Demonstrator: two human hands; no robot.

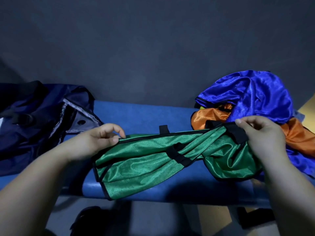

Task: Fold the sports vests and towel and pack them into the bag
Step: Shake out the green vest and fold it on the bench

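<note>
Both forearms enter from the bottom edge. Left hand (95,142) pinches the black-trimmed top edge of the green vest (153,155) at its left end, thumb against curled fingers. Right hand (262,135) pinches the same edge at the right end, fingers bent over a black strap. Green vest is held taut between the two hands above the blue bench (144,113); its lower part is twisted and hangs over the front edge of the bench. Navy bag (42,116) lies at the left end of the bench, mouth open, grey lining showing. Blue vest (252,94) and orange vest (204,116) lie crumpled together at the right end, blue on top.
</note>
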